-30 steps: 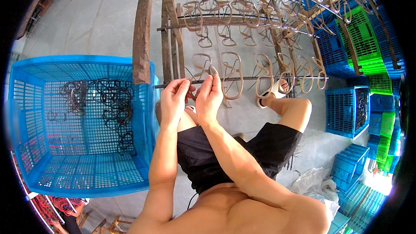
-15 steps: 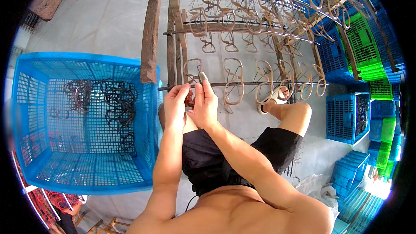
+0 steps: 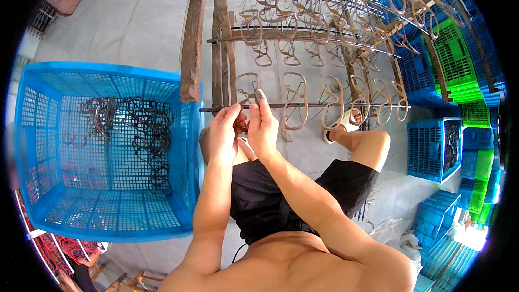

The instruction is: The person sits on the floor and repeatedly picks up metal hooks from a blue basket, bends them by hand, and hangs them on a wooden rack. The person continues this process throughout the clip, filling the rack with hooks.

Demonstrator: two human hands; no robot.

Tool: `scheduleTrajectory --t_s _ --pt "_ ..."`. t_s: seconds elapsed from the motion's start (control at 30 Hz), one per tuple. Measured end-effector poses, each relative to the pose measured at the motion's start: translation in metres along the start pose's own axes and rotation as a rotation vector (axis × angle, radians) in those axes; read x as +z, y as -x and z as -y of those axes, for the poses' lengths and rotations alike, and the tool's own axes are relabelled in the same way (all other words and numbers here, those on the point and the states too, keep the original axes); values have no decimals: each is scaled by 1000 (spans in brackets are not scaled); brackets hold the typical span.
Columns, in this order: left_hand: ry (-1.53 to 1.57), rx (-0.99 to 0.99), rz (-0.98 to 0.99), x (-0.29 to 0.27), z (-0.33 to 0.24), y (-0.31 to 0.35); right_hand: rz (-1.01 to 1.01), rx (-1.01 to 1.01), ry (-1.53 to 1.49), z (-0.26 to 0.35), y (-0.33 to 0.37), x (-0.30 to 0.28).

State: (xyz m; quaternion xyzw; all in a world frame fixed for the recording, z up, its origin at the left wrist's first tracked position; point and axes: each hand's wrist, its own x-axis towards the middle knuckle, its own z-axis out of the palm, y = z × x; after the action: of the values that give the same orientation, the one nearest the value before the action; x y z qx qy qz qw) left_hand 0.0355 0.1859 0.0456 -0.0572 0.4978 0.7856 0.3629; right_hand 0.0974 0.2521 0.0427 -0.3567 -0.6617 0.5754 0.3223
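My left hand [image 3: 225, 124] is curled closed at the left end of the lowest dark rod [image 3: 319, 106]. Against it, my right hand [image 3: 263, 130] has its fingers pressed together and a grey cover on one fingertip. Whatever the two hands pinch between them is hidden by the fingers. Just above them shows the upper loop of a pale brown double-looped frame [image 3: 247, 78], its lower part behind my hands. To the right, a similar frame [image 3: 294, 103] hangs on the same rod, with several more beyond it.
A large blue basket [image 3: 32, 151] on the left holds tangled dark looped pieces [image 3: 148, 130]. The wooden rack [image 3: 191, 48] carries more rods of frames above. Blue crates [image 3: 424, 146] and green crates [image 3: 454, 59] stand at the right. A person's arm [image 3: 67, 281] shows at lower left.
My hands and the rack sit slightly further right in the picture. The fingers of my right hand have shifted a little apart from the left hand's fingertips.
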Motion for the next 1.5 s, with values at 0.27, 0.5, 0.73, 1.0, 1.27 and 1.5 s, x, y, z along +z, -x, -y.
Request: scheduleTrajectory --t_s 0.27,0.5,0.73,1.0,1.27,1.5 --pt "-317 116 99 1 -11 -13 2 107 -84 0 4 -7" --pt "-670 390 -69 -24 -9 -16 132 294 -13 -73 57 -40" --pt "-1282 280 -1067 -230 -52 -66 739 580 319 -104 73 -80" --pt "-1373 -113 -691 -345 18 -95 639 500 323 -58 48 -102" --pt "-500 258 -612 -220 -100 2 1090 197 225 -5 55 18" --pt "-248 560 -498 -98 -38 89 751 424 -353 46 73 99"
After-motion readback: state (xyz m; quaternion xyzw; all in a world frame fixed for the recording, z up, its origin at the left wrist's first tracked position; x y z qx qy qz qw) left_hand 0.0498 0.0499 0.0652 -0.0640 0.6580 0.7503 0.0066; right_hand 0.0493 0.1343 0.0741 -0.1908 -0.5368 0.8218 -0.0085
